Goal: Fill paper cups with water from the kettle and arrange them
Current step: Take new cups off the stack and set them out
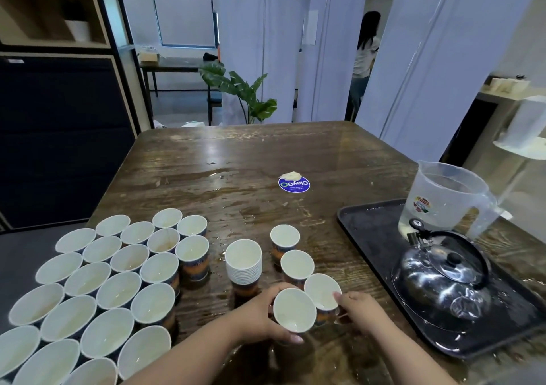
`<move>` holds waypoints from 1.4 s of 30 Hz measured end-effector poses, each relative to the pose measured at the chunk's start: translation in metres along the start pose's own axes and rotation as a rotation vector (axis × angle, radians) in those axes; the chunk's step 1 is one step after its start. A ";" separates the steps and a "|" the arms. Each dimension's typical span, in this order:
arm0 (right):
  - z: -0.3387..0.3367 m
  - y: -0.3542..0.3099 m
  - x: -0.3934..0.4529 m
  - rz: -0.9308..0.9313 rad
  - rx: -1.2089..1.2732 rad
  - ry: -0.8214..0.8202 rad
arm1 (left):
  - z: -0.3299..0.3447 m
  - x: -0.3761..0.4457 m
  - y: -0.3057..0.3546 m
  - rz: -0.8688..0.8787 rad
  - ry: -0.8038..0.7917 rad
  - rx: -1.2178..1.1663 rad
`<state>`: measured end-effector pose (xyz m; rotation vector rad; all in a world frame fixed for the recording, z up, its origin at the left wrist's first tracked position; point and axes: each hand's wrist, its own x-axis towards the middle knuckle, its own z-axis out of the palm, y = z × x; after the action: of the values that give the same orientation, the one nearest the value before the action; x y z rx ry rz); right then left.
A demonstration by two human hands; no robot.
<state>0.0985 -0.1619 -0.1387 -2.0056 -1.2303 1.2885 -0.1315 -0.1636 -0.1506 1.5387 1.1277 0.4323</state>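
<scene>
Holding: left hand (pixel 260 315) wraps an empty paper cup (pixel 294 310); right hand (pixel 359 310) pinches the neighbouring cup (pixel 322 291), both just left of the tray (pixel 372 231).
Handling: thin, light, crushable; grip low on the wall.
Stack: nested cups (pixel 243 262) beyond.
Kettle: steel kettle (pixel 443 281) on tray; take its arched handle.

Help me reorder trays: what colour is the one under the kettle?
Black tray, beneath the kettle, seen in the head view.
</scene>
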 end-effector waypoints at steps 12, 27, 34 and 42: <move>0.005 0.012 0.009 -0.120 -0.037 -0.002 | 0.032 0.004 -0.007 -0.063 0.042 0.014; -0.014 0.008 0.028 -0.262 -0.276 -0.241 | 0.092 0.003 -0.006 -0.135 0.244 -0.243; -0.013 0.013 0.037 -0.273 -0.211 -0.319 | 0.077 -0.009 -0.015 -0.260 0.185 -0.206; -0.030 0.019 0.027 -0.296 -0.191 -0.379 | 0.083 0.004 -0.005 -0.237 0.292 0.063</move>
<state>0.1382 -0.1456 -0.1519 -1.6577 -1.8097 1.4860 -0.0676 -0.2066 -0.1820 1.4029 1.5443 0.4735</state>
